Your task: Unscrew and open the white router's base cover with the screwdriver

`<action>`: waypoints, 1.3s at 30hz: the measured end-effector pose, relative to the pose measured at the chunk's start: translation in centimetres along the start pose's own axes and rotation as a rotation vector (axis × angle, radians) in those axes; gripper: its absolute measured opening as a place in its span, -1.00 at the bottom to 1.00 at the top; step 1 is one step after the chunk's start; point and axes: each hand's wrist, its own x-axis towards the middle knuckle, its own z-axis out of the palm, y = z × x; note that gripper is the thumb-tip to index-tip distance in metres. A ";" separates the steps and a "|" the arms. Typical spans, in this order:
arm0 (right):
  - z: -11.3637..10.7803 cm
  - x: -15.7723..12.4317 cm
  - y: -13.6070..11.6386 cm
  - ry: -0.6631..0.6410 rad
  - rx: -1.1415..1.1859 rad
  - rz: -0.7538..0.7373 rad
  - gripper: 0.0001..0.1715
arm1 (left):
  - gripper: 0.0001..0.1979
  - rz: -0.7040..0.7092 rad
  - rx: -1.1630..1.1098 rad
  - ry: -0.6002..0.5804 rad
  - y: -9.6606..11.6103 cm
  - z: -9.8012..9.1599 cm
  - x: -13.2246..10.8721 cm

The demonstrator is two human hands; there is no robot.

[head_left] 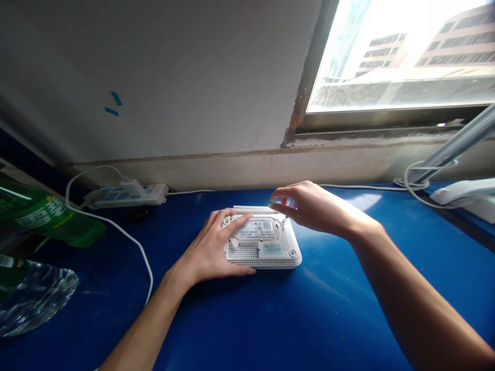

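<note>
A white router [266, 247] lies upside down on the blue table [270, 319], its vented underside and label facing up, antennas folded along its far edge. My left hand [212, 250] rests on the router's left side, fingers spread flat across the top and thumb along the near edge. My right hand [309, 206] hovers over the far right corner, fingers loosely curled, fingertips at the folded antenna.
A white power strip [127, 195] with a plug and white cable [143, 252] lies at the back left. Green plastic bottles [42, 216] lie at the left edge. A white device [464, 195] and coiled cable sit at the right under the window [402, 56].
</note>
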 end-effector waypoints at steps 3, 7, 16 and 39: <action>0.3 0.2 0.1 -0.005 0.016 -0.005 -0.71 | 0.16 0.005 0.008 0.005 0.0 0.0 0.0; 0.5 0.0 0.4 0.045 0.055 -0.090 -0.32 | 0.16 -0.011 0.005 -0.014 0.0 0.0 0.0; -0.5 0.0 -0.4 -0.057 0.007 0.086 -0.58 | 0.16 -0.005 0.005 -0.003 0.0 0.1 0.1; -0.3 -0.5 0.4 0.000 0.084 -0.096 -0.38 | 0.13 -0.023 0.013 -0.021 -0.1 0.1 -0.1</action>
